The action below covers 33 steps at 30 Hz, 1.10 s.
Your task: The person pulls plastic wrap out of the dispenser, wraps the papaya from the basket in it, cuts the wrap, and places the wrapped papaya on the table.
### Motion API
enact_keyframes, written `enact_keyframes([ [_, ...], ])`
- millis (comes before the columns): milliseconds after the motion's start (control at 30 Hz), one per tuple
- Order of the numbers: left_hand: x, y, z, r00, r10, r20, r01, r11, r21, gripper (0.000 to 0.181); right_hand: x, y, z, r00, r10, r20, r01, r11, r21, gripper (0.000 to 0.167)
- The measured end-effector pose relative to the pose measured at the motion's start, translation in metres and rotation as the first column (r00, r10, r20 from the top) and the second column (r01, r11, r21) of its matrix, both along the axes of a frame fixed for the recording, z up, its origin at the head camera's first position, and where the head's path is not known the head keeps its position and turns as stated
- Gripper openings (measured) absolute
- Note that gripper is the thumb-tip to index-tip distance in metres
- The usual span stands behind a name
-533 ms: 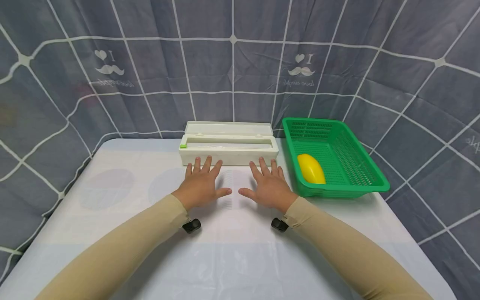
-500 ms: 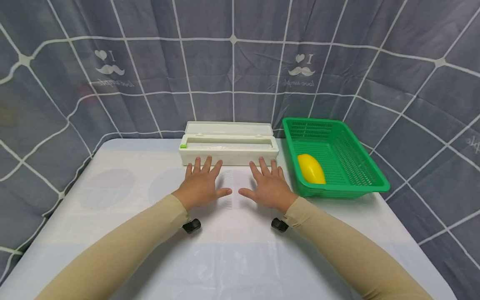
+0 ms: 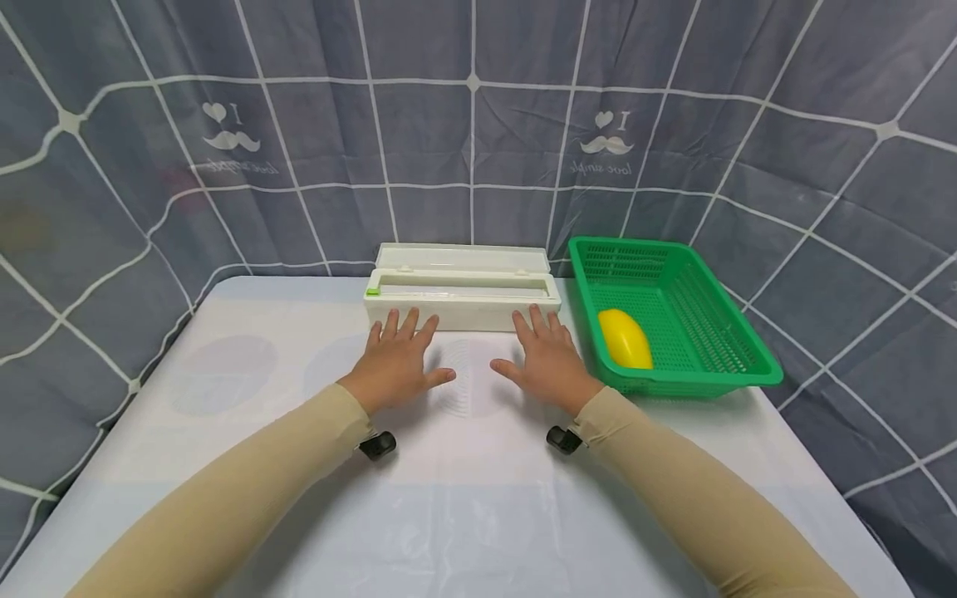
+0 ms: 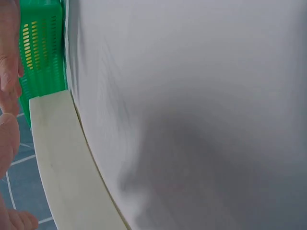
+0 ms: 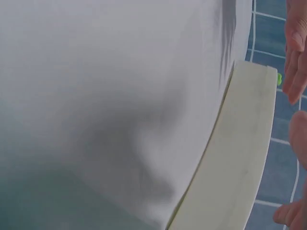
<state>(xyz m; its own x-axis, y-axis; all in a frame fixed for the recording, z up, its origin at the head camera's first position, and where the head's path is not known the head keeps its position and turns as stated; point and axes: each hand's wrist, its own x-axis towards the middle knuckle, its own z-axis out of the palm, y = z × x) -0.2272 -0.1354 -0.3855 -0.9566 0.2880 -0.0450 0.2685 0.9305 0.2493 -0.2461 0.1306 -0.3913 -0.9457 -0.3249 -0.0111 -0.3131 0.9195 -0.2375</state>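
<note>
A long white plastic-wrap dispenser box [image 3: 463, 314] stands at the back of the table, its lid [image 3: 462, 258] raised behind it. A small green slider [image 3: 373, 292] sits at the left end of its top edge. My left hand [image 3: 392, 365] is held palm down with spread fingers in front of the box's left part. My right hand [image 3: 552, 365] does the same before the right part. Both cast shadows on the table and hold nothing; whether the fingertips touch the box I cannot tell. The wrist views show the box's front face [image 5: 230, 143] beside the hands.
Right of the box stands a green perforated basket [image 3: 748, 375]. Inside it, at the near left, lies a smooth yellow lemon-like fruit [image 3: 625, 339]. A white cloth [image 3: 463, 515] covers the table. A grey checked curtain [image 3: 419, 133] hangs close behind and at both sides.
The hands have drawn slightly farther apart, the right one moving right and the left one a little left. The head view has shifted slightly. Box, basket and fruit stay in place.
</note>
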Motion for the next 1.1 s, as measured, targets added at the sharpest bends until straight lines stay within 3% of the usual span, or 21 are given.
enact_keyframes([
  [100,-0.008,-0.006,0.002,1.000,-0.001,-0.017,0.001,1.000,0.001,0.096,-0.010,0.004,0.003,1.000,0.000,-0.010,0.000,1.000,-0.020,0.094],
  [267,-0.030,-0.021,0.005,0.998,0.003,-0.070,-0.002,1.000,0.009,0.087,-0.032,0.007,0.010,0.999,-0.011,-0.039,0.010,0.999,-0.038,0.088],
  [600,-0.070,-0.045,0.017,0.985,0.033,-0.170,-0.026,0.999,0.043,0.061,-0.071,0.009,0.026,0.992,-0.105,-0.071,0.098,0.990,-0.098,0.051],
  [767,-0.086,-0.051,0.018,0.985,0.037,-0.169,-0.032,0.999,0.033,0.049,-0.082,0.007,0.031,0.991,-0.118,-0.063,0.116,0.992,-0.044,0.043],
  [967,-0.095,-0.060,0.019,0.989,0.058,-0.134,-0.053,0.998,0.046,0.040,-0.090,0.009,0.036,0.995,-0.040,-0.096,0.051,0.993,0.111,0.036],
  [1100,-0.100,-0.065,0.021,0.993,0.081,-0.085,-0.075,0.994,0.075,0.036,-0.096,0.011,0.038,0.997,-0.046,-0.054,0.051,0.994,0.095,0.035],
])
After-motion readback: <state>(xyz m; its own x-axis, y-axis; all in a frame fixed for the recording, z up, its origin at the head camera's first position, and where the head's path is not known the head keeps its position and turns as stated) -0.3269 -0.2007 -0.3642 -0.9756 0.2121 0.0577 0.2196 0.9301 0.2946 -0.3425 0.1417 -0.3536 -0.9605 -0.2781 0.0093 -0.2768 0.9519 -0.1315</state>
